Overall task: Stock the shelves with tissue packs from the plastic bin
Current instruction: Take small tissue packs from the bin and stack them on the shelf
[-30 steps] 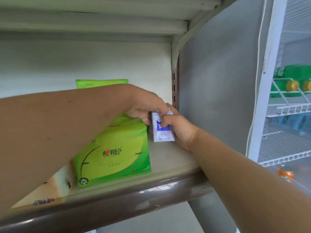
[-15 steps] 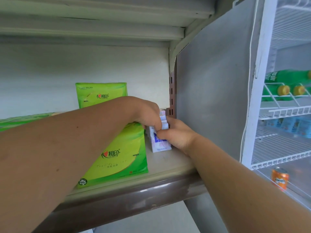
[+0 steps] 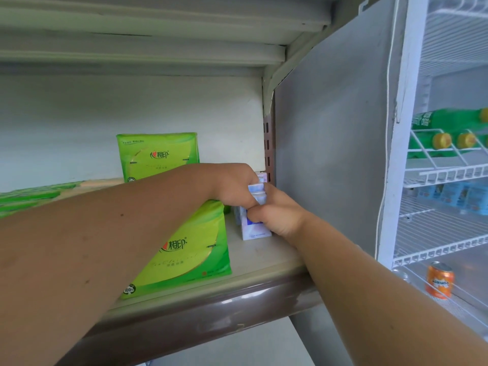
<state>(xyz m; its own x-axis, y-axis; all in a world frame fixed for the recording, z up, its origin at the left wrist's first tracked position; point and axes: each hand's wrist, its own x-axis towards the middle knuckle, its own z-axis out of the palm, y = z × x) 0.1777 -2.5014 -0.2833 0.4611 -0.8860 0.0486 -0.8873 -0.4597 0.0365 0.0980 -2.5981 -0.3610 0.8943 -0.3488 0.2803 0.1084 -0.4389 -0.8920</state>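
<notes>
- Front tissue pack [image 3: 190, 257]: bright green with a paler yellow-green oval, dark characters and a red heart.
- Rear tissue pack [image 3: 158, 154], behind the front tissue pack: the same green print.
- Small tissue packs [image 3: 254, 232], just right of it: white with a blue-violet panel (the print is blurred).
- Shelf [image 3: 264, 262] under it: pale beige, with a glossy brown front lip.
- Can [image 3: 439, 280], far right of it: orange.
- Bottles [image 3: 449, 120], far right and higher: green with yellow caps.

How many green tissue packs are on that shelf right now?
3: rear pack standing at the back, front pack partly under the left forearm, flat pack at far left. The flat one may be a stack; the forearm could hide more.
</notes>
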